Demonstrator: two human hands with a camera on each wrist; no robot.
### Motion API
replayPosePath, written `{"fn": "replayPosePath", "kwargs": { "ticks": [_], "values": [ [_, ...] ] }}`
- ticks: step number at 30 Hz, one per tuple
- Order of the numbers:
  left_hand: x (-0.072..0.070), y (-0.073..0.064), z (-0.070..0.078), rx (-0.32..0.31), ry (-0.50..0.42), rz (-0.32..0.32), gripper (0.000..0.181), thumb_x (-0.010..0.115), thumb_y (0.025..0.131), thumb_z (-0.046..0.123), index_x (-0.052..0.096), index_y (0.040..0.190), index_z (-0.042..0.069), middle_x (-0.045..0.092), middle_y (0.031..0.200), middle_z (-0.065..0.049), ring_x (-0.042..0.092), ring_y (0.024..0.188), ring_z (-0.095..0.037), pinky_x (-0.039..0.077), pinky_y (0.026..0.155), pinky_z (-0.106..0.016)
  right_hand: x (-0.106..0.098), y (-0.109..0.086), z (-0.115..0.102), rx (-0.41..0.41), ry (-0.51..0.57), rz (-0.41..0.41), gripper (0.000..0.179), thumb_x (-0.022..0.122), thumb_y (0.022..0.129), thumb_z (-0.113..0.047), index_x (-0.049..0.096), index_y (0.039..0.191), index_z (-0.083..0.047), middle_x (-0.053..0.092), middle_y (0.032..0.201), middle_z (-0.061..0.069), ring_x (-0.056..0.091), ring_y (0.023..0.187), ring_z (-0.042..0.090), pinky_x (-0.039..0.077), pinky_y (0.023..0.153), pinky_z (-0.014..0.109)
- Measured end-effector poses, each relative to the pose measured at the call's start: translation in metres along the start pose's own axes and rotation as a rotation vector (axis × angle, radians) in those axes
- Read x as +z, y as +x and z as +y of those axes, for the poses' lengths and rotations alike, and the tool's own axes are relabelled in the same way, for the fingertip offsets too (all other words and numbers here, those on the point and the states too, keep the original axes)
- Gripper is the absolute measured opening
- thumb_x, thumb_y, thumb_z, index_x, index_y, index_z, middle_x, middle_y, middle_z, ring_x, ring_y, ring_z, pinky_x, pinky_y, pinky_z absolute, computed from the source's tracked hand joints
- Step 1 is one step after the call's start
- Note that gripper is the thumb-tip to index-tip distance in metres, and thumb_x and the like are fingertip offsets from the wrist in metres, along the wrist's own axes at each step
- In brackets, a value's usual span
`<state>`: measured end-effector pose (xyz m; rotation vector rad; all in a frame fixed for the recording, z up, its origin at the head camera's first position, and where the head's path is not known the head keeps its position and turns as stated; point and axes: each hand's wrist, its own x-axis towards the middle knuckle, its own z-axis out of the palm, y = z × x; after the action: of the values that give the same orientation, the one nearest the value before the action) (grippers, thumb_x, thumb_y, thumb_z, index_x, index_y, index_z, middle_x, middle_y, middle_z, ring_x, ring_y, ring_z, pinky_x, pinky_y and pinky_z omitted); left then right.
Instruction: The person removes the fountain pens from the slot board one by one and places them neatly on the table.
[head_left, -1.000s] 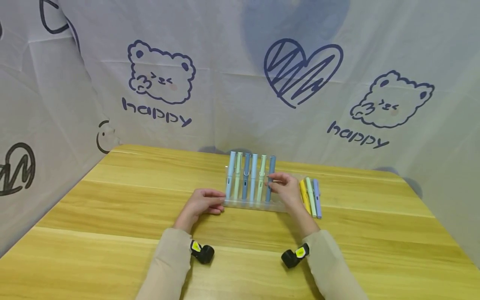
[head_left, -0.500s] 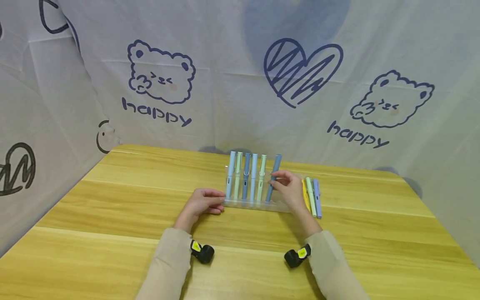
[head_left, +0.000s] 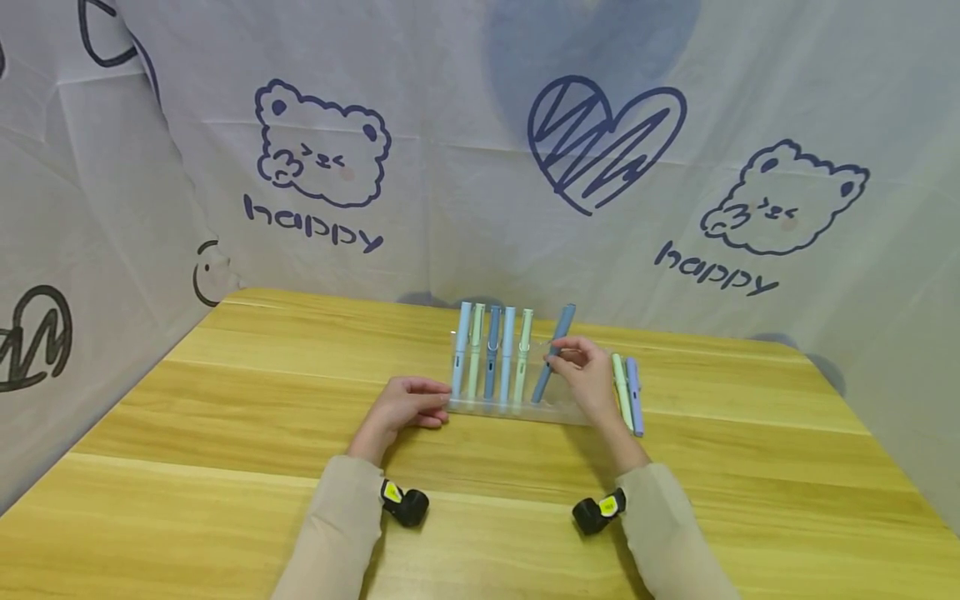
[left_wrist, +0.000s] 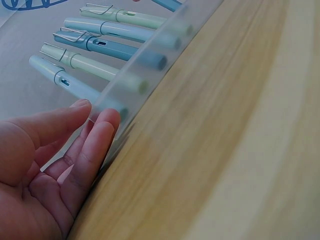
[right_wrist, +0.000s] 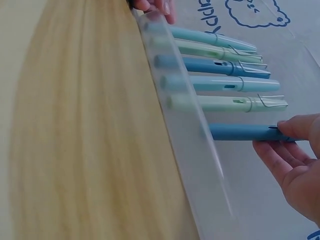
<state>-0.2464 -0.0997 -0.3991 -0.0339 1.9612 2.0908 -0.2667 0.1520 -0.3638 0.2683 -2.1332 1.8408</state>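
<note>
My right hand (head_left: pixel 591 379) pinches a dark blue pen (head_left: pixel 567 320) between thumb and fingertips. That pen leans to the right, its lower end behind the front lip of a clear plastic pen stand (right_wrist: pixel 212 167). To its left several pens stand in a row, among them a light green pen (right_wrist: pixel 230 103), a light blue pen (right_wrist: pixel 255 84) and another dark blue pen (left_wrist: pixel 112 47). My left hand (head_left: pixel 401 408) holds the stand's front left corner, thumb on one side and fingers on the other.
On the wooden table (head_left: pixel 480 533), right of the stand, lie a light green pen (head_left: pixel 622 392) and a lilac pen (head_left: pixel 634 396). Behind the table hangs a pale cloth (head_left: pixel 465 208) with bear and heart drawings.
The dark blue pen in my right hand has tipped from nearly upright to a rightward lean. My right hand moved slightly right and now covers the yellow pen. The left hand stayed put.
</note>
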Motion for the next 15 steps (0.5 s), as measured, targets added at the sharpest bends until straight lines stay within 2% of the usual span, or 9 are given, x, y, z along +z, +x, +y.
{"fn": "replayPosePath", "kwargs": {
  "ticks": [4, 9, 15],
  "values": [
    [0.000, 0.000, 0.000, 0.001, -0.003, -0.005, 0.026, 0.057, 0.084, -0.003, 0.055, 0.107, -0.014, 0.064, 0.072, -0.011, 0.060, 0.057, -0.014, 0.055, 0.057, -0.025, -0.004, 0.002, -0.001, -0.005, 0.027, 0.029, 0.017, 0.061, 0.076, 0.014, 0.057, 0.092, 0.015, 0.062, 0.082, 0.024, 0.060, 0.065, 0.005, 0.054, 0.062, 0.021],
    [0.000, 0.000, 0.001, 0.005, -0.001, -0.011, 0.026, 0.057, 0.084, -0.004, 0.054, 0.108, -0.014, 0.064, 0.073, -0.012, 0.061, 0.057, -0.014, 0.055, 0.057, -0.025, -0.011, 0.005, -0.004, 0.041, 0.034, 0.051, 0.021, 0.063, 0.077, 0.010, 0.056, 0.097, 0.013, 0.062, 0.083, 0.020, 0.061, 0.064, 0.006, 0.054, 0.064, 0.024],
    [0.000, 0.000, 0.000, 0.013, 0.004, -0.009, 0.026, 0.057, 0.084, -0.004, 0.054, 0.107, -0.015, 0.064, 0.072, -0.011, 0.061, 0.057, -0.014, 0.055, 0.056, -0.025, -0.021, 0.007, -0.007, 0.014, 0.037, 0.076, 0.022, 0.062, 0.077, 0.012, 0.057, 0.098, 0.014, 0.058, 0.092, 0.028, 0.060, 0.063, 0.005, 0.055, 0.063, 0.024]
  ]
}}
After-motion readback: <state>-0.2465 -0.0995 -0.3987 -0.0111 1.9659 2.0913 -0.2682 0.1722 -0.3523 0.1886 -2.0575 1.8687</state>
